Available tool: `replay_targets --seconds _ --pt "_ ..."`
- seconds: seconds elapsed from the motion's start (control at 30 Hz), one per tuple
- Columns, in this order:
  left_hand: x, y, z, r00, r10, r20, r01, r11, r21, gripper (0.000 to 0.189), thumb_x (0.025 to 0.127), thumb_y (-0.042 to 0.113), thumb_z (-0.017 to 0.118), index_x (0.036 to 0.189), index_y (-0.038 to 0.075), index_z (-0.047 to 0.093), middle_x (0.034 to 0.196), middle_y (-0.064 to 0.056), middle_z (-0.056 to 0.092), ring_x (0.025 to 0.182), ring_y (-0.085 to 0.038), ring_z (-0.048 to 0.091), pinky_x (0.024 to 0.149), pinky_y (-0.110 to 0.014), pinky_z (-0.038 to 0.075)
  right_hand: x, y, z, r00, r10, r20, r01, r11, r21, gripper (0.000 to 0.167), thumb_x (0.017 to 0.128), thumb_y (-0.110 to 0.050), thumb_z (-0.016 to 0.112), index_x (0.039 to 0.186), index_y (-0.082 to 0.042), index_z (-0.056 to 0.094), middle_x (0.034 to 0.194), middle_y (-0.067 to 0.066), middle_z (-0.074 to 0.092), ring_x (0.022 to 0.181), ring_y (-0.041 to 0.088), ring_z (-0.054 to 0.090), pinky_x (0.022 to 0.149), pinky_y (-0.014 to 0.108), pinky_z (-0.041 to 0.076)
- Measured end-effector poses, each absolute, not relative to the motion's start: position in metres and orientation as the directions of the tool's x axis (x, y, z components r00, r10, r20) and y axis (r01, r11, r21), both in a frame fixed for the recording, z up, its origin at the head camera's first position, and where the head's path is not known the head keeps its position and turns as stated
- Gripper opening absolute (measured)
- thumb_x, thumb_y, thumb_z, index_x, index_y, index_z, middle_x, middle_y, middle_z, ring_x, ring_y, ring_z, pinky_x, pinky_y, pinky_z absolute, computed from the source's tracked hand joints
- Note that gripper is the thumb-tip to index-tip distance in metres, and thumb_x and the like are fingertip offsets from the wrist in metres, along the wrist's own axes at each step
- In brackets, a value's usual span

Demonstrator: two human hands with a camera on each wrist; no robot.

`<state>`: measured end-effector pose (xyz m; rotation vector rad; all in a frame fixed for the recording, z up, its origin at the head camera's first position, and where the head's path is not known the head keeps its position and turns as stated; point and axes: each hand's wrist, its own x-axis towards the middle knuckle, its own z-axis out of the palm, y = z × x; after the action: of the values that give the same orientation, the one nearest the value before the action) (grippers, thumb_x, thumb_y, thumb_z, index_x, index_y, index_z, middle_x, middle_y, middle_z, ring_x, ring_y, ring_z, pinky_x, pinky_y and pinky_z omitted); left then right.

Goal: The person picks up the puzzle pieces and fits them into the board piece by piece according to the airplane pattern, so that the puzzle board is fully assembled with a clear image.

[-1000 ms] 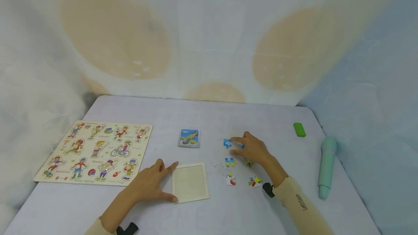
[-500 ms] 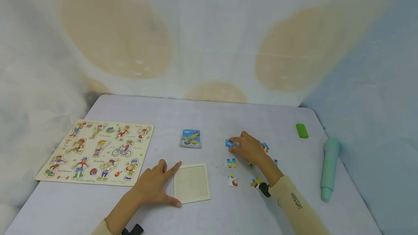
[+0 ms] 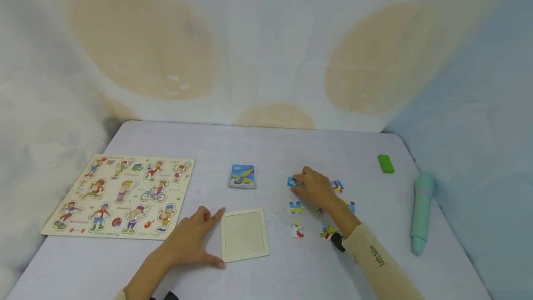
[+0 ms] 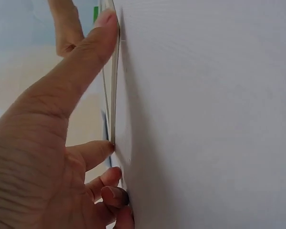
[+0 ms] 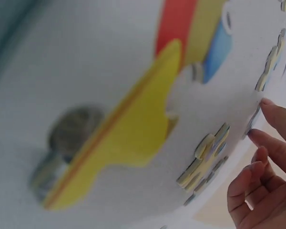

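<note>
My left hand [image 3: 185, 240] lies at the left side of a small square wooden puzzle tray [image 3: 244, 234], thumb and index finger spread straight to its two left corners. In the left wrist view the thumb [image 4: 86, 57] touches the thin edge of the tray. My right hand [image 3: 316, 189] pinches a small blue jigsaw piece [image 3: 290, 182] between thumb and index finger. Other pieces lie around it: a blue-and-yellow piece [image 3: 296, 207], a white-and-red one [image 3: 297, 230], and several to the right, partly hidden under the hand and wrist.
Behind the tray lies a small airplane picture [image 3: 243, 176]. A large board of sports figures [image 3: 120, 196] fills the left of the table. At right are a green block [image 3: 386, 164] and a mint-green microphone-shaped object [image 3: 422, 214].
My right hand has shifted slightly left, its thumb and finger closing in on the blue piece; pieces right of it have come into view. My left hand stays beside the tray.
</note>
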<state>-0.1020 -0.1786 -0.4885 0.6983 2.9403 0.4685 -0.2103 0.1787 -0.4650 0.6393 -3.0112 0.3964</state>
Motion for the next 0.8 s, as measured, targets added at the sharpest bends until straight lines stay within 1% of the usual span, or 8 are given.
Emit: replay_targets --seconds 0.07,0.17,0.33,0.47,0.67,0.8 --pt "-0.101 -0.178 -0.489 -0.896 0.444 -0.008 0.418 0.85 0.322 0.126 0.05 0.093 0.064 0.151 0.019 0.044 0.104 0.004 0.041 0.078 -0.01 0.039 0.07 -0.028 0.034 -0.211 0.178 -0.466 -0.908 -0.406 0.104 -0.419 0.877 -0.234 0.043 0.085 -0.032 0.078 0.117 -0.003 0.073 0.086 0.002 0.054 0.064 0.01 0.042 0.055 0.023 0.038" --pt "-0.099 -0.176 -0.49 -0.899 0.438 0.004 0.416 0.851 0.32 0.125 0.051 0.094 0.061 0.15 0.02 0.045 0.101 0.005 0.039 0.076 -0.009 0.036 0.07 -0.027 0.032 -0.213 0.177 -0.465 -0.913 -0.399 0.088 -0.408 0.882 -0.236 0.044 0.083 -0.032 0.079 0.116 -0.002 0.073 0.091 0.003 0.056 0.066 0.01 0.045 0.057 0.024 0.041" --pt "-0.098 -0.175 -0.493 -0.901 0.433 0.025 0.419 0.855 0.306 0.126 0.05 0.095 0.06 0.151 0.02 0.044 0.099 0.006 0.037 0.076 -0.008 0.035 0.07 -0.027 0.031 -0.215 0.176 -0.46 -0.927 -0.376 0.013 -0.365 0.889 -0.276 0.047 0.083 -0.032 0.079 0.119 -0.002 0.071 0.091 0.002 0.054 0.067 0.012 0.044 0.058 0.026 0.038" --pt "-0.1 -0.174 -0.494 -0.901 0.432 0.039 0.423 0.856 0.296 0.124 0.05 0.095 0.06 0.151 0.023 0.044 0.097 0.007 0.036 0.074 -0.008 0.034 0.069 -0.026 0.029 -0.217 0.175 -0.457 -0.93 -0.366 -0.039 -0.339 0.894 -0.292 0.046 0.084 -0.032 0.077 0.119 -0.003 0.07 0.089 0.001 0.051 0.069 0.013 0.044 0.06 0.026 0.036" --pt "-0.104 -0.172 -0.491 -0.896 0.442 0.04 0.435 0.855 0.284 0.12 0.053 0.093 0.062 0.151 0.025 0.044 0.093 0.007 0.033 0.071 -0.008 0.032 0.065 -0.026 0.028 -0.22 0.173 -0.453 -0.928 -0.37 -0.045 -0.345 0.898 -0.272 0.039 0.084 -0.031 0.077 0.112 -0.004 0.072 0.086 0.001 0.051 0.068 0.013 0.044 0.06 0.027 0.036" --pt "-0.104 -0.172 -0.489 -0.899 0.437 0.019 0.425 0.862 0.277 0.12 0.052 0.092 0.063 0.151 0.026 0.044 0.092 0.006 0.033 0.07 -0.008 0.032 0.064 -0.025 0.027 -0.22 0.172 -0.453 -0.927 -0.374 -0.045 -0.347 0.894 -0.285 0.038 0.083 -0.031 0.078 0.11 -0.004 0.072 0.086 0.001 0.052 0.068 0.013 0.045 0.06 0.027 0.038"
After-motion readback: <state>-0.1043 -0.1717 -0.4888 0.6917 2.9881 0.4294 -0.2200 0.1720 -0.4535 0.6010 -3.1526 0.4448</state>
